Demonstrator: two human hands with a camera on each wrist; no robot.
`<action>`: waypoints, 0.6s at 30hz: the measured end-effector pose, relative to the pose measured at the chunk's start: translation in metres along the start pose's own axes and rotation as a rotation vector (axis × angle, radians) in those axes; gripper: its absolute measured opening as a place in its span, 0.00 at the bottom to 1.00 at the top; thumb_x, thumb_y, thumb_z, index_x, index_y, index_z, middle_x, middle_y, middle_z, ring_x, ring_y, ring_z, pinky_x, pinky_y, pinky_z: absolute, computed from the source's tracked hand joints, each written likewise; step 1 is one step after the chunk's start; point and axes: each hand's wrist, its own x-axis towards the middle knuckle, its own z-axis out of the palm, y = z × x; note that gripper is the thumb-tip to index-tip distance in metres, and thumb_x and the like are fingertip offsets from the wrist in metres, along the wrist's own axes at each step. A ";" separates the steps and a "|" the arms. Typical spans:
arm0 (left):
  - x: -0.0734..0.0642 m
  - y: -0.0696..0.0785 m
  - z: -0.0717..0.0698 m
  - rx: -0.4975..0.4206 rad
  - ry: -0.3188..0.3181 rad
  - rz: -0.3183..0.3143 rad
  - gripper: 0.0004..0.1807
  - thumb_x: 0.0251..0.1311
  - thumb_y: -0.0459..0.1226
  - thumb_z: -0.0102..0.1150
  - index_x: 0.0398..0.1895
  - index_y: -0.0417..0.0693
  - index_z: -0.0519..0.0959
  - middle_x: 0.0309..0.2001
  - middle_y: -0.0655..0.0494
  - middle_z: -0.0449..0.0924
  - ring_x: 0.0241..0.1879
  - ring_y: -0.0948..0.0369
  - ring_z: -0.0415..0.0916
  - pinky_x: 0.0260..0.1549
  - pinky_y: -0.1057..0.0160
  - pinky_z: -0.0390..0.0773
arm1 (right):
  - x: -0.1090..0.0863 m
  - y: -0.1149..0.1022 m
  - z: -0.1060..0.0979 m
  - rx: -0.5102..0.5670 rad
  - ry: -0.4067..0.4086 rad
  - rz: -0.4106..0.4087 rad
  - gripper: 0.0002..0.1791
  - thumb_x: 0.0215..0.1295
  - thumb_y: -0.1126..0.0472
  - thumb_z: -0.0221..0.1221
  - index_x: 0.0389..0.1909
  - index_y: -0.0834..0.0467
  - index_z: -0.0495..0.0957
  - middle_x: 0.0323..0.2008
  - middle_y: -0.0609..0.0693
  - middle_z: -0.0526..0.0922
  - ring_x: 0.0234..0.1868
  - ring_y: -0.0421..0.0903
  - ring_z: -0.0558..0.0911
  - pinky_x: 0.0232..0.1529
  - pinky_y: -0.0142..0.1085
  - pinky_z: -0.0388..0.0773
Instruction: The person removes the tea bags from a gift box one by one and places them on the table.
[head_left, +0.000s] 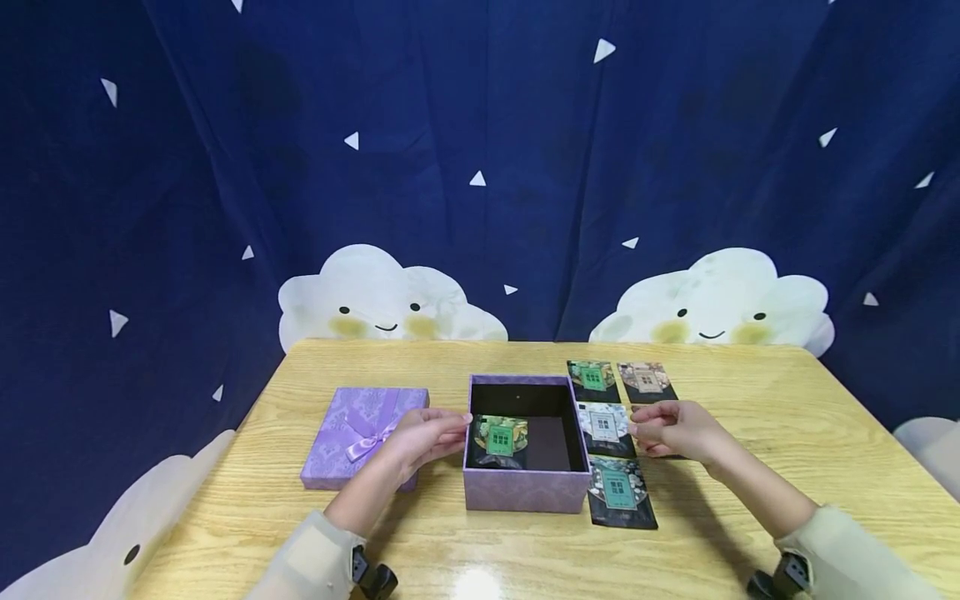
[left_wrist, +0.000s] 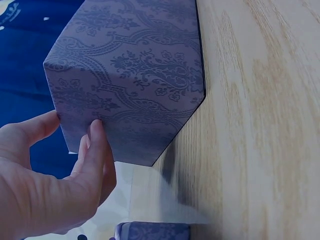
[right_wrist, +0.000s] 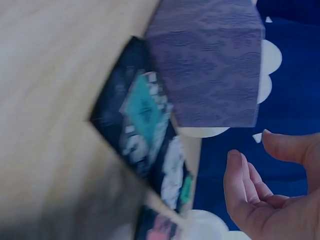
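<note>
A purple patterned gift box (head_left: 525, 492) stands without its lid on the table, its inside black. One flat black sachet with a green label (head_left: 501, 440) lies in its left part. My left hand (head_left: 431, 437) holds the box's left wall, thumb at the rim and fingers against the outer side. My right hand (head_left: 678, 429) hovers over sachets right of the box, thumb and fingers apart and nothing between them. Nearest to it are the white sachet (head_left: 604, 427) and another sachet mostly hidden beneath the hand. Closer to me is a black sachet with a teal label (head_left: 619, 492).
The purple lid with a ribbon bow (head_left: 337, 429) lies left of the box, partly behind my left hand. Farther back are a green-labelled sachet (head_left: 592, 380) and a pinkish one (head_left: 647, 381). A dark blue curtain (head_left: 525, 167) hangs behind the wooden table (head_left: 480, 550).
</note>
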 end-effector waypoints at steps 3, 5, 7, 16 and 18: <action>0.000 0.001 0.000 0.002 0.005 -0.010 0.18 0.59 0.32 0.60 0.48 0.26 0.74 0.39 0.44 0.84 0.36 0.62 0.83 0.46 0.65 0.87 | 0.004 -0.012 -0.001 -0.007 -0.016 -0.012 0.27 0.62 0.59 0.61 0.56 0.73 0.70 0.35 0.48 0.86 0.34 0.42 0.85 0.36 0.36 0.88; 0.000 0.001 0.000 0.000 0.010 -0.018 0.18 0.59 0.33 0.60 0.48 0.27 0.74 0.37 0.48 0.83 0.36 0.62 0.83 0.45 0.66 0.87 | 0.007 -0.019 0.000 -0.022 -0.031 -0.023 0.28 0.61 0.58 0.61 0.57 0.71 0.70 0.34 0.46 0.86 0.34 0.41 0.85 0.26 0.31 0.84; -0.001 0.001 0.000 -0.001 0.010 -0.017 0.18 0.59 0.32 0.60 0.48 0.27 0.74 0.36 0.50 0.83 0.35 0.62 0.83 0.45 0.66 0.87 | 0.010 -0.026 0.002 -0.029 -0.047 -0.042 0.28 0.61 0.58 0.61 0.58 0.69 0.70 0.35 0.45 0.86 0.33 0.40 0.84 0.18 0.27 0.75; -0.003 0.001 0.000 -0.012 -0.011 0.003 0.19 0.60 0.32 0.60 0.49 0.25 0.72 0.35 0.50 0.83 0.32 0.65 0.82 0.44 0.67 0.87 | 0.022 -0.055 0.018 0.002 -0.065 -0.097 0.24 0.61 0.58 0.62 0.55 0.66 0.73 0.38 0.50 0.85 0.35 0.42 0.86 0.12 0.25 0.67; -0.003 0.002 -0.001 -0.011 -0.015 0.005 0.19 0.60 0.32 0.59 0.49 0.24 0.72 0.35 0.51 0.83 0.33 0.65 0.82 0.44 0.67 0.87 | 0.024 -0.062 0.023 -0.001 -0.069 -0.104 0.25 0.61 0.57 0.63 0.55 0.66 0.73 0.40 0.54 0.85 0.37 0.43 0.86 0.22 0.29 0.80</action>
